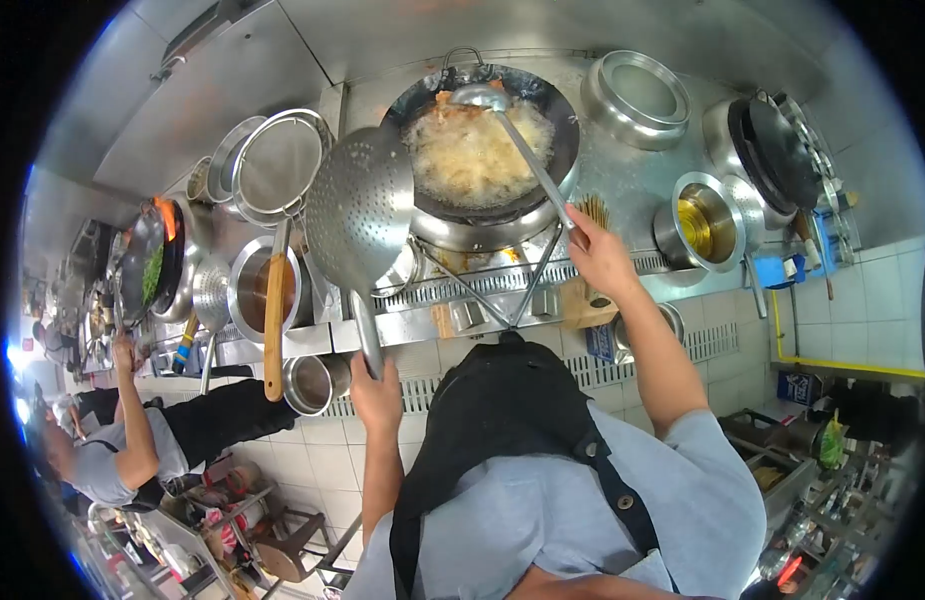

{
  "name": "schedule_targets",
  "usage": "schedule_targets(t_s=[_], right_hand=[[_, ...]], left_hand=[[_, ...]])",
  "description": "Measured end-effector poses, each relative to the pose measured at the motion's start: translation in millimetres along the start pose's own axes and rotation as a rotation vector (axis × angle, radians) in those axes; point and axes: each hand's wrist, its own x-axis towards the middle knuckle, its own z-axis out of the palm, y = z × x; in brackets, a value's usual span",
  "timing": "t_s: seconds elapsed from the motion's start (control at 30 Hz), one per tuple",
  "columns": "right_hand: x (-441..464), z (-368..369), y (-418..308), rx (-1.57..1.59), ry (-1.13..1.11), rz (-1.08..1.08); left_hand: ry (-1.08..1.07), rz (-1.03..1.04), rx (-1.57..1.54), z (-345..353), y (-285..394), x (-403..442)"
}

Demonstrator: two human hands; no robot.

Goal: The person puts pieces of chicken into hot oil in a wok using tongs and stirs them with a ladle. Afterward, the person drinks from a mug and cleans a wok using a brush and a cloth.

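Observation:
My left hand (376,398) is wrapped round the handle of a large perforated skimmer (360,205), whose disc is held up just left of the wok. My right hand (599,262) grips the long handle of a metal ladle (479,96). The ladle's bowl is at the far side of the black wok (564,112), beside orange-brown pieces. Pale foaming, bubbling oil (477,155) fills much of the wok.
Left stand a wire strainer (280,165) and a pot of brown liquid (252,290). Right are a lidded pot (637,98), a pot of yellow oil (704,225) and a bamboo brush (593,210). A co-worker (132,450) works at another wok (140,262) far left.

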Motion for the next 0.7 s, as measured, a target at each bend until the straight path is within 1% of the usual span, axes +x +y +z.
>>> schedule_targets(t_s=[0.03, 0.1, 0.17, 0.23, 0.27, 0.3, 0.33, 0.37, 0.4, 0.43, 0.47, 0.53, 0.57, 0.67, 0.7], right_hand=[[10, 3, 0, 0.008, 0.025, -0.036], [29, 8, 3, 0.032, 0.067, -0.090], [29, 3, -5, 0.017, 0.143, -0.098], [30, 4, -6, 0.028, 0.193, -0.069], [35, 3, -10, -0.041, 0.198, -0.066], [38, 2, -14, -0.106, 0.200, -0.056], [44, 0, -17, -0.169, 0.211, -0.048], [50, -4, -18, -0.231, 0.153, -0.017], [44, -6, -16, -0.256, 0.148, -0.009], [37, -9, -16, -0.285, 0.147, -0.004], [34, -13, -22, -0.323, 0.144, -0.007], [22, -9, -27, -0.235, 0.184, -0.049], [12, -3, -27, -0.183, 0.205, -0.062], [-3, 20, -38, -0.083, 0.240, -0.054], [3, 27, -42, -0.129, 0.198, -0.043]], left_hand=[[-0.012, -0.008, -0.017, 1, -8, -10], [-0.029, 0.050, -0.030, -1, -27, -31], [-0.039, 0.096, -0.030, 1, -47, -39], [-0.140, -0.030, -0.104, 4, -66, -41], [-0.187, -0.097, -0.140, 5, -76, -43], [-0.217, -0.084, -0.083, 11, -91, -40], [-0.249, -0.124, -0.107, 15, -103, -39], [-0.280, -0.161, -0.132, 16, -104, -37], [-0.311, -0.197, -0.157, 16, -106, -35], [-0.294, -0.170, -0.251, 18, -110, -33], [-0.310, -0.158, -0.259, 22, -114, -26], [-0.362, -0.157, -0.252, 24, -132, -22], [-0.408, -0.251, -0.439, 30, -138, -18], [-0.491, -0.336, -0.531, 34, -149, -3], [-0.500, -0.337, -0.608, 38, -153, 5]])
